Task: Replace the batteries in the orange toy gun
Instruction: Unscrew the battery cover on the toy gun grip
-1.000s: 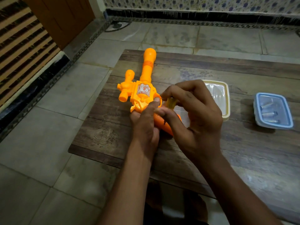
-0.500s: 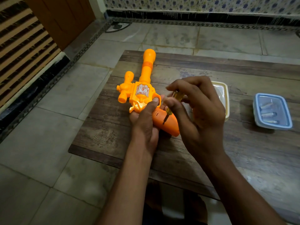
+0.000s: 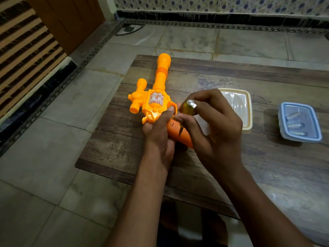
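The orange toy gun [image 3: 156, 97] lies on the low wooden table [image 3: 231, 166], barrel pointing away from me. My left hand [image 3: 160, 129] grips it around the trigger area and the darker orange handle [image 3: 178, 131]. My right hand [image 3: 211, 125] pinches a small screwdriver with a yellow translucent handle [image 3: 189, 108]. Its metal tip stands on the handle of the gun.
A cream-rimmed container [image 3: 248, 111] sits behind my right hand. A blue-rimmed clear box [image 3: 300, 138] with three batteries inside stands further right. The table's left edge is close to the gun, with tiled floor beyond it.
My right hand has risen slightly and turned, so more of the screwdriver's yellow handle and its metal cap now shows. The gun and my left hand have stayed in place.
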A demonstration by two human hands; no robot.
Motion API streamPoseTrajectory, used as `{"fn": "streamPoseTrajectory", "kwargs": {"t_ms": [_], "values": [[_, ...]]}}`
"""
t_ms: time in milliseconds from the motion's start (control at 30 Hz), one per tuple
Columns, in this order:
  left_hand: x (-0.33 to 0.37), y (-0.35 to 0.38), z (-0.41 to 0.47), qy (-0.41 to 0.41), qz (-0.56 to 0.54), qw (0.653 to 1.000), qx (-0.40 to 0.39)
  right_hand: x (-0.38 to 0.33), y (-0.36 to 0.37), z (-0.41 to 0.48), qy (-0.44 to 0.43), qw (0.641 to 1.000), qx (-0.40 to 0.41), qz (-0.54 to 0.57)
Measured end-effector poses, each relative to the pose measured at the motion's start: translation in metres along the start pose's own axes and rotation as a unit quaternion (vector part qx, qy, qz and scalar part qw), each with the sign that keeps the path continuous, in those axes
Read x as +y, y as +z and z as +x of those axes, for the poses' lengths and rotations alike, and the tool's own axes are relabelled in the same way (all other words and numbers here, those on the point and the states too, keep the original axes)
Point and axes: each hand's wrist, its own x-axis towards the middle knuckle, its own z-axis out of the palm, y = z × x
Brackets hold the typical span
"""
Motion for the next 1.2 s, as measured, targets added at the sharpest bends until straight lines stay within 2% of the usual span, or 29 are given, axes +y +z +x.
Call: {"fn": "streamPoseTrajectory", "kwargs": {"t_ms": [200,467,667,833,1000,1200], "values": [[0.0014,0.0004,0.0012,-0.021,-0.002,1.000,0.018,-0.0009,0.0026,-0.0023,0.009,1.000,0.016,0.006],[0.0041,0.0048,-0.0026,-0.020,-0.013,0.999,0.035,-0.0007,-0.0040,-0.0012,0.009,0.999,-0.013,0.048],[0.0022,0.0028,0.0014,-0.023,-0.010,1.000,0.000,0.0027,-0.0035,0.0007,-0.006,1.000,0.019,-0.011],[0.0018,0.0019,0.0020,-0.014,-0.012,1.000,0.024,0.0007,-0.0056,0.0005,-0.015,1.000,-0.007,0.017],[0.0016,0.0022,0.0021,-0.017,-0.009,1.000,0.023,-0.0013,-0.0056,0.0016,-0.019,0.999,0.026,0.017],[0.0015,0.0012,0.0020,-0.010,-0.009,1.000,0.016,-0.0020,-0.0057,0.0007,-0.022,0.999,0.006,0.039]]}}
